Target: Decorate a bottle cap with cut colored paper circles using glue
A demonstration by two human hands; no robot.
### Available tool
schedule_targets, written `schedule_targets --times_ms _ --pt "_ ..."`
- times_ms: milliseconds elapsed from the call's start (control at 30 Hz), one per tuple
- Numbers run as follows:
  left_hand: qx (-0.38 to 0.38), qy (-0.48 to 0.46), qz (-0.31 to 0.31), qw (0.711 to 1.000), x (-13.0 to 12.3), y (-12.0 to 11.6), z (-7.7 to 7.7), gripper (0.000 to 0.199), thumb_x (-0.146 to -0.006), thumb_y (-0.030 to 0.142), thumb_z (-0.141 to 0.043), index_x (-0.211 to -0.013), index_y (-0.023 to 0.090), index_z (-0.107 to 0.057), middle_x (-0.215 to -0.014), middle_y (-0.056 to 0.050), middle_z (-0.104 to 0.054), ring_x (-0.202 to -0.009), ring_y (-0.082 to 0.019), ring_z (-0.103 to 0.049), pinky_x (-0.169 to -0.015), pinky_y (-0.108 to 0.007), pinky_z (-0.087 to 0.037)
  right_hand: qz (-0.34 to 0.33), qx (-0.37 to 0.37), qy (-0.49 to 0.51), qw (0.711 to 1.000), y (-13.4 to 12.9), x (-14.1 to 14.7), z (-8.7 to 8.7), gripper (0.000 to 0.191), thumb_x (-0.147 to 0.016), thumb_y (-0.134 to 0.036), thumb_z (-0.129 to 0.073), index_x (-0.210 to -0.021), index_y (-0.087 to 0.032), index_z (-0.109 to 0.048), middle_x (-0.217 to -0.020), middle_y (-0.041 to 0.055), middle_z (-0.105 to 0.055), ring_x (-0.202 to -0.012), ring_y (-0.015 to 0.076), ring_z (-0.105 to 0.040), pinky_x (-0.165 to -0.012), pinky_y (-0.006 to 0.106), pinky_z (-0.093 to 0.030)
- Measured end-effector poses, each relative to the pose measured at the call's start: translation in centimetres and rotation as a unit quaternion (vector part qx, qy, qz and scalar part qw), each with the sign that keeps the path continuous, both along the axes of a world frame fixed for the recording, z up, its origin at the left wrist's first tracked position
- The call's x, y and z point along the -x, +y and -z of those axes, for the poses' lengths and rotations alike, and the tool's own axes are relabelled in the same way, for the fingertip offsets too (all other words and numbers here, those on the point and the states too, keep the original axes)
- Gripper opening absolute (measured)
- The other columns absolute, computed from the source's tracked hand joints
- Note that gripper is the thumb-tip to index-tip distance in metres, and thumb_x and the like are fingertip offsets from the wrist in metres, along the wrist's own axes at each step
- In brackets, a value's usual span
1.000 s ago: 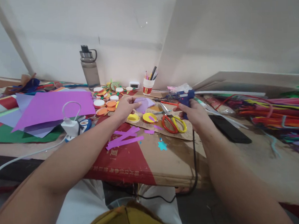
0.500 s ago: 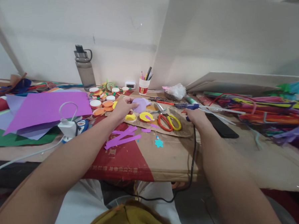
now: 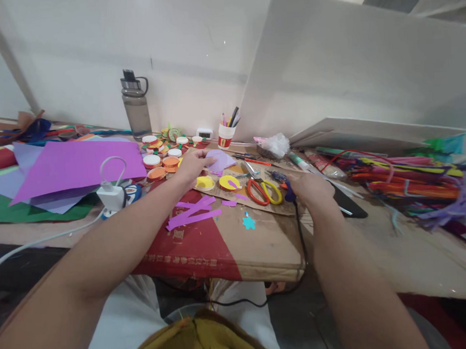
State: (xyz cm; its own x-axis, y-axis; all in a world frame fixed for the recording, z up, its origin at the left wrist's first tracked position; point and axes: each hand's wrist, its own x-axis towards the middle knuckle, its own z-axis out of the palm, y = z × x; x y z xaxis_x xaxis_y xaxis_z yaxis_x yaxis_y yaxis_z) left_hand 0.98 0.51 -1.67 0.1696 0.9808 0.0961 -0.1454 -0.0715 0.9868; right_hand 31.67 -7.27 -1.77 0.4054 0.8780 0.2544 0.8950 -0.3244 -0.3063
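The left hand [image 3: 194, 165] pinches lilac paper [image 3: 221, 159] at twelve o'clock, needing steadiness; the right hand [image 3: 312, 189] touches the glue gun [image 3: 290, 192] at one, grip unclear.

Your bare left hand [image 3: 195, 165], fingers pinched together, extends forward at center as your bare right hand [image 3: 306, 187] curls in a grip, both forearms reaching inward from the sides.

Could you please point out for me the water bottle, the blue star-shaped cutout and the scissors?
Water bottle [image 3: 137, 115]: head view, on the middle of its body.
Blue star-shaped cutout [image 3: 248, 223]: head view, on its centre.
Scissors [image 3: 250, 168]: head view, on the metal blades.
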Motion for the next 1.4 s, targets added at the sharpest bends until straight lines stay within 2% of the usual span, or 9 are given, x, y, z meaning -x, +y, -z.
schedule_targets --times_ms 33,67,167,267,367,767,933,1100,1400 --pt "-0.001 -0.001 -0.002 1.000 0.0 0.0 0.1 0.012 -0.064 0.016 -0.075 -0.073 0.015 -0.067 -0.067 0.001 -0.061 -0.050 -0.005 -0.047 -0.041 -0.016 -0.034 0.027 0.005 -0.009 1.000 -0.1 0.9 -0.3 0.032 -0.085 -0.041 -0.055 -0.078 -0.014 -0.071 -0.081 0.0202 -0.069 -0.087 0.0306 -0.066 -0.074 0.040 -0.047" --pt "0.000 -0.001 -0.003 1.000 0.0 0.0 0.1 0.013 -0.063 0.017 -0.075 -0.073 0.015 -0.067 -0.067 0.001 -0.061 -0.050 -0.006 -0.048 -0.041 -0.016 -0.034 -0.001 -0.002 -0.006 1.000 -0.1 2.0 -0.5 0.029 -0.085 -0.039 -0.055 -0.079 -0.016 -0.071 -0.080 0.0164 -0.069 -0.084 0.0277 -0.066 -0.074 0.038 -0.047" --pt "0.006 0.002 0.000 1.000 -0.1 -0.1 0.1 0.014 -0.063 0.018 -0.076 -0.074 0.016 -0.067 -0.067 0.001 -0.061 -0.051 -0.006 -0.049 -0.041 -0.016 -0.034 -0.177 -0.055 0.080 0.980 0.3 5.5 -0.8 0.022 -0.085 -0.033 -0.055 -0.092 -0.017 -0.070 -0.084 0.0079 -0.071 -0.076 0.0196 -0.064 -0.072 0.032 -0.049" --pt "0.009 0.002 0.001 1.000 -0.2 -0.4 -0.1 0.014 -0.063 0.017 -0.076 -0.073 0.015 -0.067 -0.066 0.001 -0.061 -0.051 -0.006 -0.048 -0.042 -0.016 -0.034 -0.352 -0.049 0.045 0.934 1.1 7.9 -0.7 0.020 -0.081 -0.025 -0.064 -0.098 -0.016 -0.069 -0.093 0.0078 -0.069 -0.082 0.0185 -0.063 -0.077 0.031 -0.049" --pt "0.015 0.001 0.001 1.000 -0.2 -0.6 -0.2 0.014 -0.064 0.017 -0.075 -0.075 0.015 -0.068 -0.068 0.001 -0.062 -0.052 -0.006 -0.049 -0.042 -0.017 -0.034 -0.405 -0.024 -0.023 0.914 1.8 8.7 -0.4 0.022 -0.083 -0.022 -0.063 -0.104 -0.016 -0.069 -0.103 0.0103 -0.068 -0.093 0.0203 -0.062 -0.085 0.033 -0.047" --pt "0.014 0.002 0.011 1.000 -0.4 -0.8 -0.1 0.021 -0.060 0.021 -0.079 -0.076 0.015 -0.067 -0.071 0.001 -0.060 -0.055 -0.005 -0.049 -0.043 -0.016 -0.035 -0.311 0.115 0.007 0.944 3.8 11.2 -0.1 0.025 -0.084 -0.030 -0.065 -0.104 -0.018 -0.071 -0.100 0.0098 -0.073 -0.082 0.0196 -0.065 -0.070 0.027 -0.045" --pt "0.020 0.010 0.020 1.000 -0.5 -0.8 0.0 0.021 -0.061 0.020 -0.079 -0.078 0.015 -0.067 -0.071 0.001 -0.062 -0.054 -0.006 -0.049 -0.043 -0.017 -0.034 -0.285 0.113 0.054 0.950 4.3 10.9 0.3 0.039 -0.078 -0.025 -0.070 -0.116 -0.020 -0.068 -0.099 0.0088 -0.073 -0.079 0.0184 -0.066 -0.067 0.025 -0.045" --pt "0.014 0.019 0.023 0.999 -0.5 -0.5 0.4 0.020 -0.063 0.020 -0.076 -0.080 0.014 -0.068 -0.076 -0.001 -0.065 -0.055 -0.006 -0.050 -0.043 -0.017 -0.035 -0.256 0.128 0.094 0.954 4.8 10.5 0.5 0.026 -0.076 -0.029 -0.070 -0.100 -0.021 -0.072 -0.080 0.0032 -0.071 -0.064 0.0146 -0.061 -0.055 0.023 -0.040" --pt "0.016 0.034 0.027 0.999 -0.5 -0.8 0.3 0.019 -0.064 0.021 -0.075 -0.080 0.013 -0.068 -0.077 -0.002 -0.065 -0.057 -0.007 -0.051 -0.043 -0.017 -0.035 -0.231 0.066 0.254 0.937 4.7 10.3 1.3 0.010 -0.074 -0.013 -0.063 -0.083 -0.017 -0.066 -0.065 -0.0022 -0.060 -0.053 0.0100 -0.054 -0.050 0.021 -0.041"
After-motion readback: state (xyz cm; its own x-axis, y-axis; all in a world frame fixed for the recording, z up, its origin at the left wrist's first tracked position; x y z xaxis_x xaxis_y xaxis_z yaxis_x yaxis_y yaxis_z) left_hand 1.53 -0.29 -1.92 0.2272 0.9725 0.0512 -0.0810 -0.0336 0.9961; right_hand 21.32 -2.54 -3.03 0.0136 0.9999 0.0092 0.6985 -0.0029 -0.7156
